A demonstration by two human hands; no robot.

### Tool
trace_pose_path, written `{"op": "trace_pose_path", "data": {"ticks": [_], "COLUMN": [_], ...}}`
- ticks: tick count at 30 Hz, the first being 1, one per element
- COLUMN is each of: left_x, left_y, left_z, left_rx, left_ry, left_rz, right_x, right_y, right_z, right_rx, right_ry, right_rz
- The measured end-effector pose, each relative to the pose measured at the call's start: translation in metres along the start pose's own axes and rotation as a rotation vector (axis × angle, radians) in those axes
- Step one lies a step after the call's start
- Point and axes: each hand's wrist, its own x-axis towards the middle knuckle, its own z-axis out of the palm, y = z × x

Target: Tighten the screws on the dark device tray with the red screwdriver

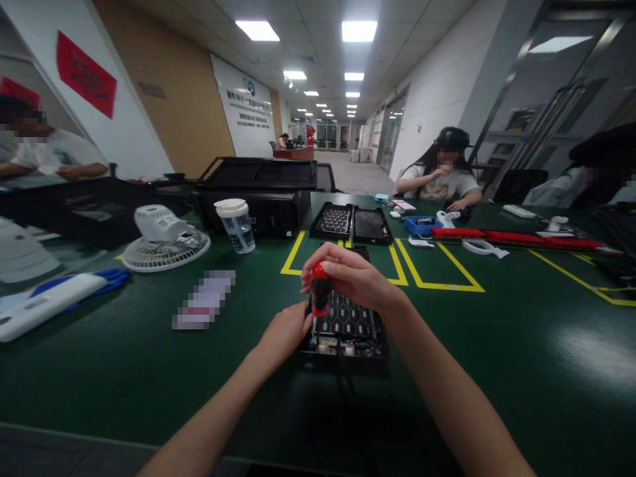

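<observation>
My right hand (350, 273) is closed around a screwdriver (320, 291) with a red and black handle. The tool stands upright over the left side of a black case (380, 348); where its tip touches is hard to make out. Rows of dark honeycomb-shaped cells fill the case, and small light-coloured parts and a dark cable (342, 361) show at its near end. My left hand (287, 329) grips the case's left edge, thumb close to the screwdriver and the other fingers partly hidden.
A phone-like blurred item (205, 299), a lidded clear cup (238, 228) and a white fan (166, 242) are on the left. Two black trays (371, 226) lie behind yellow tape, beside a large black box (263, 212). A blue bin (420, 224) stands before a seated person (440, 175).
</observation>
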Motion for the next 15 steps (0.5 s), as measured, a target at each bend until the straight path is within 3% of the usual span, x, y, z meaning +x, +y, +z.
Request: {"op": "trace_pose_path", "data": {"ticks": [8, 15], "left_x": [0.0002, -0.0008], "left_y": [0.0035, 0.0013], "left_z": [-0.0031, -0.0004], "left_rx": [-0.027, -0.034], "left_ry": [-0.024, 0.025], "left_rz": [-0.034, 0.004], "right_x": [-0.0001, -0.0001], "right_y": [-0.0010, -0.0024], "right_z": [-0.0012, -0.0026], "right_rx": [-0.065, -0.142], "right_ry": [0.034, 0.054], "right_rz": [0.000, -0.035]}}
